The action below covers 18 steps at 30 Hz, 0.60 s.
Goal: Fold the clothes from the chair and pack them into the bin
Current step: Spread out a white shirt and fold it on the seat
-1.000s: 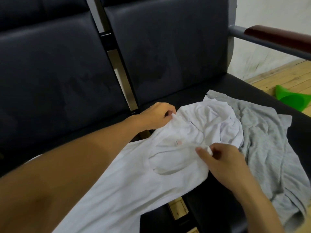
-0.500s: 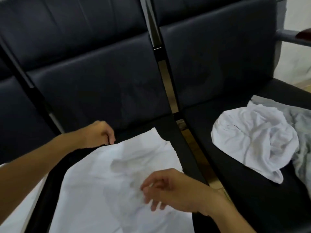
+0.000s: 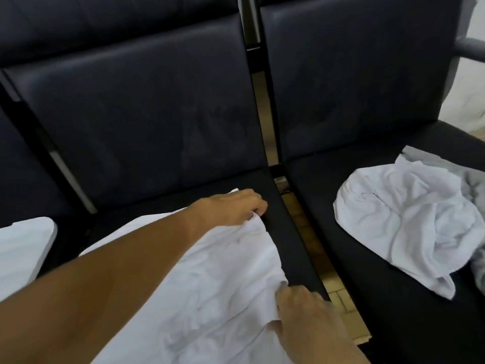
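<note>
A white shirt [image 3: 210,279] lies spread on the middle black seat [image 3: 283,222]. My left hand [image 3: 233,208] pinches its far right corner near the seat's back. My right hand [image 3: 307,319] grips the shirt's right edge closer to me. On the right seat [image 3: 393,324] lies a second, crumpled white garment [image 3: 404,222], with a grey garment [image 3: 475,185] under it at the frame's right edge. No bin shows in the head view.
A white rounded object [image 3: 23,248] sits at the left edge on the neighbouring seat. A gap [image 3: 309,248] between the middle and right seats shows the floor. Dark backrests [image 3: 144,114] rise behind; a grey armrest [image 3: 469,48] juts at far right.
The white shirt was pulled off the pile on the right seat and laid over the middle seat. Both hands have shifted to its right edge, the left reaching across.
</note>
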Motion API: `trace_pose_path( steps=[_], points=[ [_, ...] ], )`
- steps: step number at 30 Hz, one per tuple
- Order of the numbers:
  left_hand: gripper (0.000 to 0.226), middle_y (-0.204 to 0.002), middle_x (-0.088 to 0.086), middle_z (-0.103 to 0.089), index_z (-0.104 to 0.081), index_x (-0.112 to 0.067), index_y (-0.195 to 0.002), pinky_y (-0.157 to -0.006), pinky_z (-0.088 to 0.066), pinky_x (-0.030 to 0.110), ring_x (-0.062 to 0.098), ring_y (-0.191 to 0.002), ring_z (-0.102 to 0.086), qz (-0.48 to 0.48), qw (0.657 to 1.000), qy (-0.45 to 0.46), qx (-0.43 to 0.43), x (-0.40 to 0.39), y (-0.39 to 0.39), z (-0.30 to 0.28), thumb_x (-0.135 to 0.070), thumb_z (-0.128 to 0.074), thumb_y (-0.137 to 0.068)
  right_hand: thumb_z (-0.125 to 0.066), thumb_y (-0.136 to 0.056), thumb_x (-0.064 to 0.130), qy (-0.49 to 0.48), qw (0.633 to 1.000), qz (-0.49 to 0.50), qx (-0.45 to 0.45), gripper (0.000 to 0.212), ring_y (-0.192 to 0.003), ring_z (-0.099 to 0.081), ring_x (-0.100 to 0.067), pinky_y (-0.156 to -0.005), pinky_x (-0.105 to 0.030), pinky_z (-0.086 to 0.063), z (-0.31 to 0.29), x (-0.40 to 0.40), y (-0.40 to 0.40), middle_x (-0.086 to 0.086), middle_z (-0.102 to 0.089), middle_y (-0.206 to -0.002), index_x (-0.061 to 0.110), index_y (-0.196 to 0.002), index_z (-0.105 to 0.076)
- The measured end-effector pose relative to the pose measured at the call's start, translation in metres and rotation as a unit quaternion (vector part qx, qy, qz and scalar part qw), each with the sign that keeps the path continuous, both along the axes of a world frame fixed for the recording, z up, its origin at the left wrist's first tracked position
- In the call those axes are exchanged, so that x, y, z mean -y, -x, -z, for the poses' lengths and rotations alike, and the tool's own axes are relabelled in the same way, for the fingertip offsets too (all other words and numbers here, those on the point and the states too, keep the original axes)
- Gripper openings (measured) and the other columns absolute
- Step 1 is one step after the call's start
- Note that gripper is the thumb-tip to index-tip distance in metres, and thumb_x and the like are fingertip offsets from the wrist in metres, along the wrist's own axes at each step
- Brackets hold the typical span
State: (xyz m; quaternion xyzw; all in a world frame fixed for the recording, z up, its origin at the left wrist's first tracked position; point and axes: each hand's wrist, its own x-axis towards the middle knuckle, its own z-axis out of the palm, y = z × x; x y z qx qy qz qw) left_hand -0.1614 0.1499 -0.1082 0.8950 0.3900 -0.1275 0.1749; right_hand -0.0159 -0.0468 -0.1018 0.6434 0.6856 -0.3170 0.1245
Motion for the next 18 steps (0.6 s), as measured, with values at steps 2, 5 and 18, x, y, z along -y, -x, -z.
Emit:
trace_pose_path(
  steps=[2, 5, 18],
  points=[
    [0.018, -0.089, -0.003, -0.056, -0.051, -0.027, -0.083, -0.076, -0.053, 0.052, 0.021, -0.082, -0.054, -0.06, 0.994, 0.034, 0.084, 0.001, 0.011, -0.007, -0.01, -0.048, -0.09, -0.056, -0.097, 0.039, -0.01, 0.997, 0.027, -0.067, 0.025, -0.107, -0.058, -0.016, -0.092, -0.031, -0.05, -0.003, -0.003, -0.005, 0.003, -0.058, -0.114, 0.024, -0.116, -0.053],
    [0.021, -0.084, 0.011, -0.06, -0.052, -0.026, -0.087, -0.068, -0.052, 0.051, 0.033, -0.073, -0.055, -0.149, 0.967, 0.043, 0.202, 0.014, 0.033, -0.028, -0.006, -0.049, -0.09, -0.056, -0.092, 0.035, -0.076, 0.968, 0.136, -0.199, 0.025, -0.066, -0.053, -0.009, -0.058, -0.02, -0.042, -0.007, -0.011, -0.018, 0.002, -0.056, -0.075, 0.017, -0.076, -0.052],
    [0.017, -0.084, -0.015, -0.065, -0.065, -0.022, -0.086, -0.064, -0.045, 0.016, 0.006, -0.075, -0.062, -0.178, 0.909, -0.237, 0.293, 0.141, 0.167, -0.227, -0.02, -0.051, -0.097, -0.061, -0.095, 0.017, -0.271, 0.861, 0.199, -0.381, 0.023, -0.058, -0.047, -0.008, -0.055, -0.023, -0.04, -0.036, -0.01, -0.001, 0.004, -0.052, -0.07, 0.023, -0.078, -0.047]
  ],
)
